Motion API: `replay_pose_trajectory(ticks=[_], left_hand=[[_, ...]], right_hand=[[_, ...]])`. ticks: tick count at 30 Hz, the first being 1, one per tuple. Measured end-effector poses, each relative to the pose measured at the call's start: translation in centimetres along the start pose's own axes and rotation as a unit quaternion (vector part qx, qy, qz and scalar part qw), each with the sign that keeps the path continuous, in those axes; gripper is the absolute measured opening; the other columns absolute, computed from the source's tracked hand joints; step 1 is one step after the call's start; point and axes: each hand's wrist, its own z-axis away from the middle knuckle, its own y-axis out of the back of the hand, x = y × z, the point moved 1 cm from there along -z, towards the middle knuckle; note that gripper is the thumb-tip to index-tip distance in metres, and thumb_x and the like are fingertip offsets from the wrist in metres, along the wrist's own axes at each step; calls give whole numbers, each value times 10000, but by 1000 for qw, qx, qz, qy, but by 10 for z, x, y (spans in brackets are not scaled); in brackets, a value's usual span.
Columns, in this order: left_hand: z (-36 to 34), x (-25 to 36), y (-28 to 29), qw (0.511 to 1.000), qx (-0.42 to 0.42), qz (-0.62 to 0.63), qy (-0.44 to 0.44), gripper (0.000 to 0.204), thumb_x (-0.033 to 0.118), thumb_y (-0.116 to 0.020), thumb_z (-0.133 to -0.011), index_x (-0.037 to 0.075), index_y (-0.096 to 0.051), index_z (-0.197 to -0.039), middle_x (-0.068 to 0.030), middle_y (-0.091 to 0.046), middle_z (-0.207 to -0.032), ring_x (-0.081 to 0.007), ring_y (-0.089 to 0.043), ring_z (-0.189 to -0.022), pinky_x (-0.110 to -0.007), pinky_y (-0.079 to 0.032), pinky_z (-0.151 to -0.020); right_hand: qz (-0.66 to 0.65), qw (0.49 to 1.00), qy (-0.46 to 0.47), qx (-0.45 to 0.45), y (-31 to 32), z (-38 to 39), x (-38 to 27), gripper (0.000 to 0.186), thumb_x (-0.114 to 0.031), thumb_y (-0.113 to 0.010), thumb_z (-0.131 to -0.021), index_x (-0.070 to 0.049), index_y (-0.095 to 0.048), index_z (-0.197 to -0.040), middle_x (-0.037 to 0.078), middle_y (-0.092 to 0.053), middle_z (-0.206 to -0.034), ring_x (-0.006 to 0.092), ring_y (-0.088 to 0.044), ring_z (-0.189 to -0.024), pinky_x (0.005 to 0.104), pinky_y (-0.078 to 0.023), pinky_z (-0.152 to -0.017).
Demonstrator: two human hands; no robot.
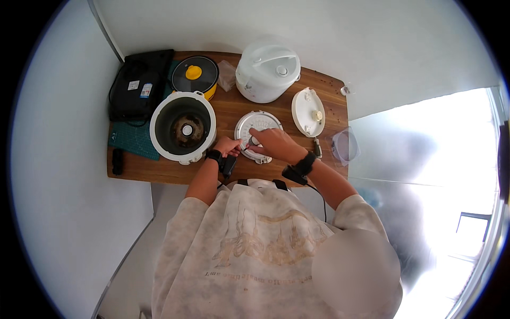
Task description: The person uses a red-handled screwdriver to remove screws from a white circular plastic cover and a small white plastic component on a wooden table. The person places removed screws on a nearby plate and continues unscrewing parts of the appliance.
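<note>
So, both hands are busy at a round whitish disc that lies on the wooden table, close to its front edge and right of a big open pot with a white rim and dark inside; the left hand is at the disc's near left edge, fingers bent inward; the right hand reaches across the top of it from the right, fingers bent down toward the middle; honestly can't tell whether either one is pinching anything, the fingertips are too small and partly hidden; each wrist wears a black band; behind the disc stands a white lidded cooker with a handle on top; off to the right sits a white oval cover with a yellowish knob, and past that a clear plastic tub near the table's right edge; back left, a yellow pot with a dark lid stands beside a black appliance.
</note>
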Motion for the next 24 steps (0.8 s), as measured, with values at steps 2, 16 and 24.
replay_pose_trajectory(ticks=[2, 16, 24], left_hand=[[-1, -2, 2, 1000, 2, 0, -1, 414, 439, -661, -892, 28, -650, -845, -77, -683, -824, -175, -657, -701, -313, -556, -654], [-2, -3, 1, 1000, 6, 13, 1, 405, 434, -669, -887, 35, -635, -823, -70, -670, -786, -178, -653, -686, -333, -555, -652], [0, -1, 0, 1000, -2, 16, 0, 400, 434, -683, -874, 40, -638, -826, -73, -669, -793, -185, -649, -683, -337, -553, -651]], right_hand=[[65, 989, -109, -76, 15, -7, -14, 422, -286, -648, -828, -48, -539, -1158, 184, -611, -1001, 367, -641, -881, 455, -517, -734], [24, 997, -69, -21, 12, -3, -16, 342, -224, -623, -849, -60, -528, -1134, 185, -606, -969, 378, -655, -816, 477, -535, -685], [5, 991, 85, 101, -4, 0, -3, 383, -321, -576, -896, -81, -493, -1184, 188, -649, -793, 382, -659, -712, 469, -523, -649]])
